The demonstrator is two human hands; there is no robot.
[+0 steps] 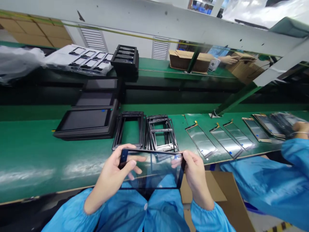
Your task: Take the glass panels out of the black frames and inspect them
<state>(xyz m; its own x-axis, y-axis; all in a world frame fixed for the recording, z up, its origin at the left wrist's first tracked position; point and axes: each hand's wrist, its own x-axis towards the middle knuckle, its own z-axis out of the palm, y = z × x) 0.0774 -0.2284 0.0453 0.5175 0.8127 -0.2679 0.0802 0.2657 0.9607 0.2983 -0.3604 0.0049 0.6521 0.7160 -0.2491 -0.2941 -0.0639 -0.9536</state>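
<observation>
I hold a clear glass panel with a dark border (154,169) flat in front of me, just below the green bench edge. My left hand (116,170) grips its left end, thumb on top and fingers underneath showing through the glass. My right hand (194,172) pinches its right end near a small blue tab. Just beyond the panel lie two piles of black frames (130,130) (160,133) on the green bench (31,151).
Stacked black trays (87,124) sit to the left. A row of glass panels (201,140) lies to the right. A co-worker's blue sleeve (293,154) reaches over them. Black trays (125,58) and cardboard boxes (188,61) stand on the far belt. A carton (217,190) sits below.
</observation>
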